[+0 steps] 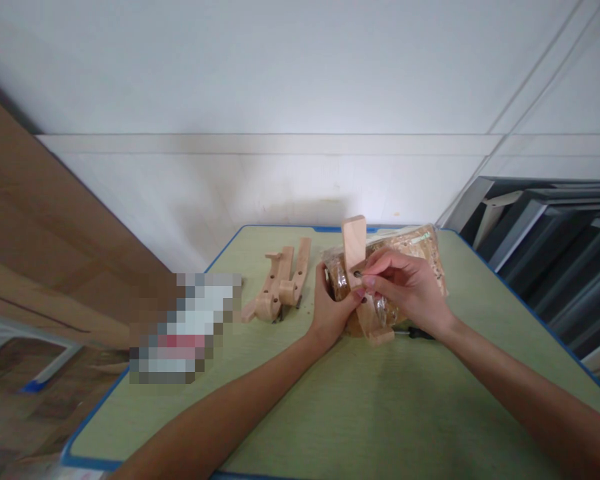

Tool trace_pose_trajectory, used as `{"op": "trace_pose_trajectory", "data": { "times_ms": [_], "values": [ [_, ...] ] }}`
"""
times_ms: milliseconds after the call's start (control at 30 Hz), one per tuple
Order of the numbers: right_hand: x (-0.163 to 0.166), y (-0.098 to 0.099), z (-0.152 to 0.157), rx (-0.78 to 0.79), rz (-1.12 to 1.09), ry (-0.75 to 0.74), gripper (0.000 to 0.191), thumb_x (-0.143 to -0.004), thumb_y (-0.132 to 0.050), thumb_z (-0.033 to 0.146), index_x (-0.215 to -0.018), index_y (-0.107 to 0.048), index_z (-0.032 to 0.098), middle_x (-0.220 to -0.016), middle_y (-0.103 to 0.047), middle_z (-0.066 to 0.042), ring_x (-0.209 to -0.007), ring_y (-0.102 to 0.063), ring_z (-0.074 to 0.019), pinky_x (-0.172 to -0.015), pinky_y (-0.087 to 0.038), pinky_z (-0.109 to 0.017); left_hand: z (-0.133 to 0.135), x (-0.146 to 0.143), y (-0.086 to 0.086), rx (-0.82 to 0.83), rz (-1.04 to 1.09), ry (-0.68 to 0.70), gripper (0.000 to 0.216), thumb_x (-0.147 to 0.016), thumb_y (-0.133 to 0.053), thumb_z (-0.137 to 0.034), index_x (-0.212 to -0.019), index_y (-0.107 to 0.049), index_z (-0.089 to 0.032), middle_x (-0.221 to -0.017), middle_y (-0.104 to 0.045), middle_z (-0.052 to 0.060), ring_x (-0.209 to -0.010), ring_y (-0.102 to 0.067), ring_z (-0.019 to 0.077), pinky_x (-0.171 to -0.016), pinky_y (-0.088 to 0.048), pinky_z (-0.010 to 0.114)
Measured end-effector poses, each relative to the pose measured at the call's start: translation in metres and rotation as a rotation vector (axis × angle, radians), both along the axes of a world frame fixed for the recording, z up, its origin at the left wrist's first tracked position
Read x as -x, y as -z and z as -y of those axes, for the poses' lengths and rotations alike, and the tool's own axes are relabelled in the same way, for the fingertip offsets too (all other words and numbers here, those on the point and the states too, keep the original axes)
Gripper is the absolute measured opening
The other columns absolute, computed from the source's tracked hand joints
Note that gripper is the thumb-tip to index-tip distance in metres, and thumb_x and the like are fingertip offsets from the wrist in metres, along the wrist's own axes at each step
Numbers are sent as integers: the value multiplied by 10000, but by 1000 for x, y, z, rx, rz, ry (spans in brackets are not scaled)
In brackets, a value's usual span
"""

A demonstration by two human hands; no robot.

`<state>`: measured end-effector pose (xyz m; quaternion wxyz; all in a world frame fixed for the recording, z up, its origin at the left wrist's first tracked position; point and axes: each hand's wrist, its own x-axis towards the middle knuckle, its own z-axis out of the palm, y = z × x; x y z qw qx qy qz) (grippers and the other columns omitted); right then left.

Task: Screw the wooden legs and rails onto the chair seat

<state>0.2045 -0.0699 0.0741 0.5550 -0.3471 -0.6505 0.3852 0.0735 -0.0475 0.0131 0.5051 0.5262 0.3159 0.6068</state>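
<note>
My left hand (330,310) is closed around a pale wooden piece (355,243), which stands upright with dark round holes in its face. A short block juts out at its lower end. Against the upper hole, my right hand (407,283) pinches thumb and forefinger together; whatever is between the fingertips is too small to make out. Behind both hands lies a clear plastic bag (420,250) of brownish wooden pieces. Below the right hand a black-handled tool, seemingly a screwdriver (420,333), rests partly hidden on the table.
Similar wooden pieces (280,277) lie left of my hands, with small dark screws (281,315) beside them. A blurred-out flat item (195,327) is at the left edge of the green table (290,413). Cardboard (55,247) stands left, dark panels (555,247) right, a white wall behind.
</note>
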Motion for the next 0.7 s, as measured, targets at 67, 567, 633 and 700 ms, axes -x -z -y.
{"op": "trace_pose_trajectory", "data": {
  "times_ms": [67, 567, 633, 700],
  "values": [
    [0, 0, 0, -8, 6, -6, 56, -736, -649, 179, -695, -615, 196, -784, -543, -7, -610, -521, -77, -497, -447, -209, 0, 0, 1, -10, -11, -14, 495, -631, -726, -357, -1025, -460, -220, -939, -566, 19, -891, -562, 184, -783, -456, 311],
    [6, 4, 1, -116, 120, 53, 139, -762, -624, 150, -644, -555, 173, -706, -510, 14, -668, -483, -87, -603, -382, -239, 2, -1, 0, -12, 45, 28, 547, -629, -734, -353, -1058, -430, -204, -997, -577, 36, -912, -582, 186, -814, -468, 327],
    [6, 3, 2, -95, 116, 56, 138, -767, -621, 163, -648, -550, 173, -697, -505, 17, -655, -479, -84, -590, -380, -236, 3, -1, 0, -9, 51, 41, 518, -647, -724, -338, -1051, -428, -206, -976, -577, 25, -893, -583, 177, -793, -472, 309],
    [7, 3, 2, -75, 116, 61, 140, -773, -617, 179, -652, -546, 174, -685, -498, 21, -636, -475, -80, -571, -377, -233, 4, -2, -1, -24, 58, 49, 484, -671, -710, -312, -1049, -425, -212, -964, -572, 13, -880, -578, 162, -778, -472, 283]
  ]
}}
